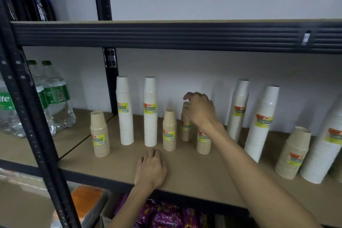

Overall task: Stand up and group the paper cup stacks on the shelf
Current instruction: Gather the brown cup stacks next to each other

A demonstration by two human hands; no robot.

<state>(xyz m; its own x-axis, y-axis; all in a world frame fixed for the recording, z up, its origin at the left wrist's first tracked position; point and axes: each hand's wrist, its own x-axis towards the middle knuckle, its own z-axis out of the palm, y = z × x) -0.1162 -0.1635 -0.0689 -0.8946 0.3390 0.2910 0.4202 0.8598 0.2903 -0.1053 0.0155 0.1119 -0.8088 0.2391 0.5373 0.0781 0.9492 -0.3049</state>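
On shelf [185,168], cup stacks [150,113] upright.

On the brown wooden shelf board [185,172], left to right: short tan paper cup stack [100,133] at the far left; two tall white paper cup stacks [125,111] [150,113] side by side, further back; three more short tan stacks near the middle, one in front [169,129], one behind [186,126], one to the right [203,142]. Further right, two tall white stacks [238,111] [262,122], then a short tan stack [292,153] just beside a wide white stack [322,153] at the edge. Left hand [150,168] flat on the board's front. Right hand [200,111] in front of the rear middle stack. Clear plastic bottles [55,96] in the bay to the left.
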